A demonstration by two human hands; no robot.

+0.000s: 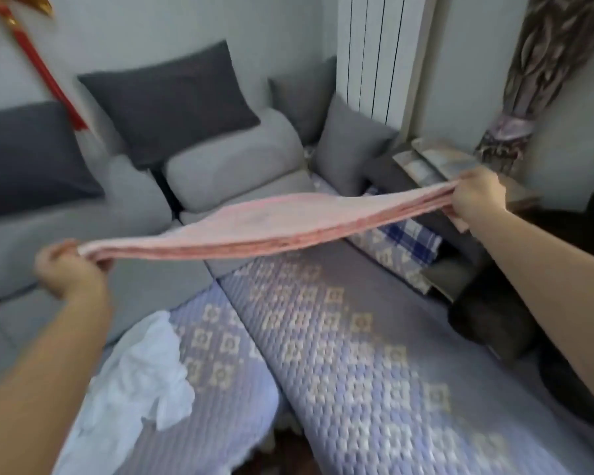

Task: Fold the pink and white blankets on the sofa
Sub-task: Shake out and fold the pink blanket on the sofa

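The pink blanket [268, 224] hangs in the air above the sofa [340, 337], stretched into a long narrow band with several layers showing along its near edge, so it looks already doubled over more than once. The left hand [67, 269] pinches one end with curled fingers, and the right hand [479, 193] grips the other end the same way; the cloth sags slightly between them. The white blanket [131, 382] lies crumpled and loose on the patterned sofa cover near the left forearm, untouched. The step in hand seems to be the pink blanket's late folds. The next move probably calls for bringing the two ends together, or laying the band flat on the seat, while keeping the stacked edges aligned so the layers do not slip, before turning to the white one.
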